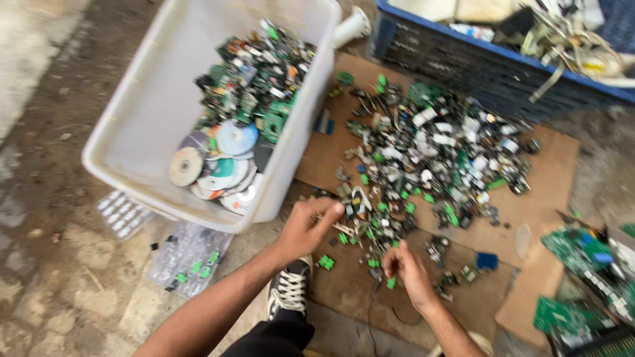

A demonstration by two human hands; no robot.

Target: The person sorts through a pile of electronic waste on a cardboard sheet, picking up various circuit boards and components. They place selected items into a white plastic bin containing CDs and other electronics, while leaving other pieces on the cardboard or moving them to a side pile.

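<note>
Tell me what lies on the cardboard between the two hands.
In the head view, between the left hand and right hand lie small green connector blocks and mixed electronic scraps on the cardboard.

place: scrap-sorting yard | signs: dirt ground, component heap (430, 158) on cardboard (549, 198), bin (145, 99) of discs, circuit boards (582, 258)

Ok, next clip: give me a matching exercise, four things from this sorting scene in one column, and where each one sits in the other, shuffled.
Things:
1. shiny round discs
2. loose pile of small green, white and black electronic parts
3. dark blue plastic crate
4. black sneaker with white laces

Places:
A. spread on the brown cardboard sheet
B. between the left hand and the right hand, near the bottom edge
C. inside the white plastic tub
D. at the top right, behind the pile

Pairs: 1-C, 2-A, 3-D, 4-B
</note>
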